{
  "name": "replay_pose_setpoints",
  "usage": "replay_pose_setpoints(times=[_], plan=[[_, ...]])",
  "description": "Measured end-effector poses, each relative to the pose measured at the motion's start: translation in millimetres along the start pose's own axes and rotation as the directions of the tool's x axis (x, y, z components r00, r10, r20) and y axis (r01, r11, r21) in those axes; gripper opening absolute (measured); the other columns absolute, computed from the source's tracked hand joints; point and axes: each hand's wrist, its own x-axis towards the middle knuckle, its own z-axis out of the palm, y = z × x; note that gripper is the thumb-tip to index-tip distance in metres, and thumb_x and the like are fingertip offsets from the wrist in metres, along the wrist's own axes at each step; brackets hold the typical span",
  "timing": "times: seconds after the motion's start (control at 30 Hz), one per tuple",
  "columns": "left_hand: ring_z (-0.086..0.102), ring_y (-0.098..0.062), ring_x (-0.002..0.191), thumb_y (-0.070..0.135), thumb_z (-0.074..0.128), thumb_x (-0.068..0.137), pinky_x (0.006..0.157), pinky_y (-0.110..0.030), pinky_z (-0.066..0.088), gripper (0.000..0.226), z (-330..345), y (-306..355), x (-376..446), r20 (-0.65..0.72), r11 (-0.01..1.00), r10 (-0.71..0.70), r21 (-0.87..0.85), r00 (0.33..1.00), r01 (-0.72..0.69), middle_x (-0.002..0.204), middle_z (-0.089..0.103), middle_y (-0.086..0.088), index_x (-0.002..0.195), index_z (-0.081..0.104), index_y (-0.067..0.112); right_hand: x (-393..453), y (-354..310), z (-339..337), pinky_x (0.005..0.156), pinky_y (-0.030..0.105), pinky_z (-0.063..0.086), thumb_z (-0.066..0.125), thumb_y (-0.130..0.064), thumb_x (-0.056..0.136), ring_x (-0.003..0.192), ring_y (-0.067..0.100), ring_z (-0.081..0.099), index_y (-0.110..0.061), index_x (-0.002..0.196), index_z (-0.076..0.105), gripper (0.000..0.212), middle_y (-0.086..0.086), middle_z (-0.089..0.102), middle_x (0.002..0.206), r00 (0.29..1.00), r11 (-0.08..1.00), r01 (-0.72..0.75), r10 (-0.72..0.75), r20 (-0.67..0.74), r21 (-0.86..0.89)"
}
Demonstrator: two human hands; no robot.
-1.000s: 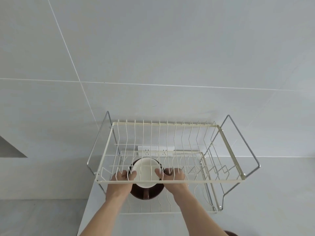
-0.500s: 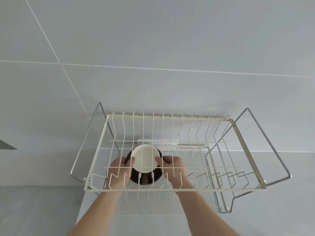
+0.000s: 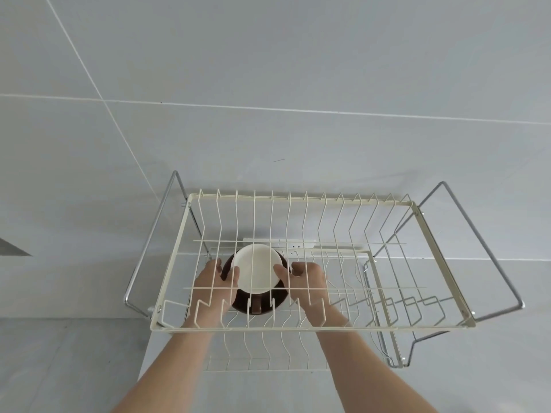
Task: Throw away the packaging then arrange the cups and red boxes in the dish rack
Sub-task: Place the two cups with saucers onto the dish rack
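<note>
Now we count one cup [image 3: 257,268], white inside and dark brown outside, with a handle toward us, and one two-tier wire rack [image 3: 441,248] on the counter [image 3: 477,383]. Our two hands reach under the upper tier. The left hand [image 3: 213,281] and right hand [image 3: 304,277] each close a grip on one side of the cup, thumbs on its rim, holding it over the lower tier. Whether the cup touches the lower wires, we cannot tell. The upper tier's wires cross over both hands and the cup. Behind the cup, a white socket strip [image 3: 293,244] shows only in part.
</note>
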Motion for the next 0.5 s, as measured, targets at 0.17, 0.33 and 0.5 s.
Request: replay_pose_setpoints(times=[0.17,0.33,0.5], plan=[[0.048,-0.037,0.129,0.02,0.061,0.091,0.104,-0.047,0.041,0.061,-11.8,8.8,2.4,0.006,0.968,0.122,0.22,0.993,-0.12,0.141,0.052,-0.017,0.146,0.039,0.007,-8.4,-2.9,-3.2,0.097,0.04,0.044,0.067,-0.054,0.085,0.123,0.032,0.054,-0.009,0.132,0.055,0.067,0.009,0.061,0.131,0.964,0.911,0.164,-0.23,-0.135,-0.379],[0.054,-0.039,0.124,0.02,0.065,0.081,0.101,-0.049,0.049,0.065,-16.6,-1.3,9.3,0.069,0.749,0.489,0.478,0.87,-0.459,0.135,0.057,-0.019,0.14,0.046,0.001,1.1,6.9,-5.1,0.114,0.048,0.036,0.051,-0.062,0.088,0.14,0.035,0.039,-0.001,0.144,0.042,0.083,0.017,0.044,0.15,0.846,0.684,0.369,-0.527,-0.077,-0.629],[0.041,-0.037,0.14,0.036,0.043,0.088,0.115,-0.049,0.029,0.068,-21.6,-4.2,13.8,0.108,0.588,0.588,0.625,0.802,-0.514,0.148,0.048,-0.021,0.145,0.042,-0.001,2.3,6.2,-9.7,0.122,0.048,0.021,0.038,-0.066,0.093,0.151,0.033,0.019,0.0,0.151,0.028,0.088,0.019,0.025,0.161,0.824,0.595,0.405,-0.566,-0.004,-0.694]])
